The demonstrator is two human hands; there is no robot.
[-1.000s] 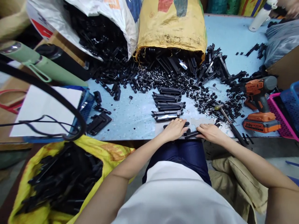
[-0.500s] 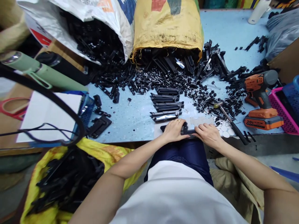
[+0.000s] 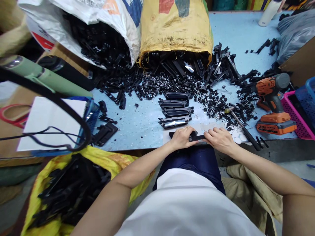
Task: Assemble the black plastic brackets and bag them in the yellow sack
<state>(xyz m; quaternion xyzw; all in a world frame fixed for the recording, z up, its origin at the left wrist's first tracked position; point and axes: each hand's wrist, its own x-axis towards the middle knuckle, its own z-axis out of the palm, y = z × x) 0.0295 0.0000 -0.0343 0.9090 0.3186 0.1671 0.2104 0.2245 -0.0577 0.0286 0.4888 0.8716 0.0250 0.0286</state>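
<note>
At the table's front edge, my left hand (image 3: 182, 137) is closed round a black plastic part whose end pokes out to its left. My right hand (image 3: 218, 139) pinches the right end of a long black plastic piece (image 3: 197, 137), which spans the gap between both hands. Whether this piece is joined to the part under my left hand is hidden by my fingers. Just beyond my hands lies a stack of long black plastic assemblies (image 3: 176, 112) in a row, the nearest one with a shiny strip. A small hammer (image 3: 243, 128) rests right of my right hand.
Loose black-headed pins (image 3: 169, 82) are heaped across the middle. Behind stand a yellow sack (image 3: 176, 29) and a white sack (image 3: 133, 36) spilling black parts. An orange cordless drill (image 3: 277, 121) stands right, beside a pink basket (image 3: 295, 113). A yellow bag (image 3: 98, 154) of parts sits lower left.
The long black piece between my hands has turned or lifted, and more of its length now shows in front of my left fingers. Both hands have stayed nearly in place.
</note>
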